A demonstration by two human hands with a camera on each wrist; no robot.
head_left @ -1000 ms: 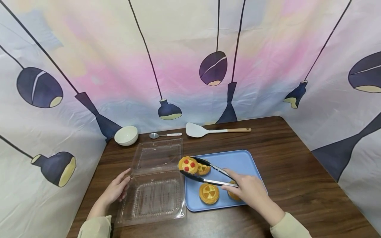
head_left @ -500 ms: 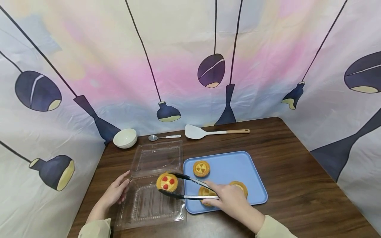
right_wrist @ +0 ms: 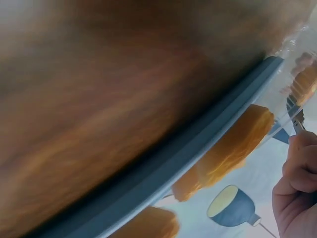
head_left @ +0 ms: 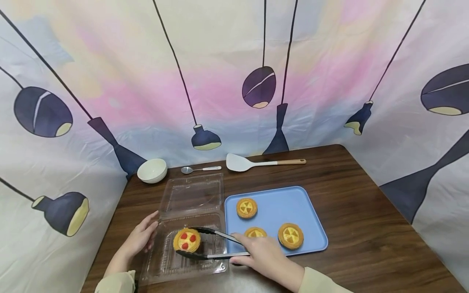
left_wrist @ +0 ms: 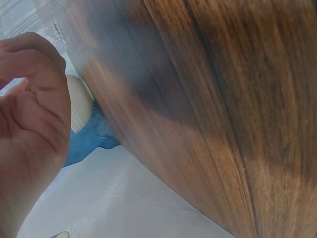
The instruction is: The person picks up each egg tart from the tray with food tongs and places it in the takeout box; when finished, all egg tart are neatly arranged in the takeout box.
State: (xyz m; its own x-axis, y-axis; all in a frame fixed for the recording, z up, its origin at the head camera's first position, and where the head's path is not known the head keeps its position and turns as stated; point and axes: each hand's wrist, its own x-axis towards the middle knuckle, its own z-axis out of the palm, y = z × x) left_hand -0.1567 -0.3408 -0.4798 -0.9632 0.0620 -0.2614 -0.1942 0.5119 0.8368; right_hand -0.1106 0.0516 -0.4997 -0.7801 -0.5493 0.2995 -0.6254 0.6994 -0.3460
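R hand (head_left: pixel 261 254): fingers curled round the tongs (head_left: pixel 221 256), gripping approx. midway along; poss. the near edge of the tray just under it.
L hand (head_left: pixel 141 236): holds nothing; fingers bent, relaxed, just beside the box's L edge. Touching it or not: can't tell.
Red-dot tart (head_left: pixel 187 240): between the two hands, at the tongs' tips, one tip on its far side, one on its near side. It's over the box base; resting on it or just above, can't tell.
Clear box (head_left: pixel 170 264): betw. hands, lid (head_left: pixel 192 193) laid back flat, ahead of L hand.
Blue tray (head_left: pixel 282 199): ahead of & around R hand. Three tarts w/ yellow wedges: rear tart (head_left: pixel 247 208) ahead of the hand, middle tart (head_left: pixel 255 232) part hidden by it, R tart (head_left: pixel 291 236) just to its right.
Far edge, well ahead of both hands: bowl (head_left: pixel 152 171), spoon (head_left: pixel 200 169), spatula (head_left: pixel 264 163).
Step (my read): placing red-dot tart in box; none other in there.
Next move, prob.: set tart flat on base, ease tongs apart, lift clear w/o dragging it; L hand could steady the box, which looks light.
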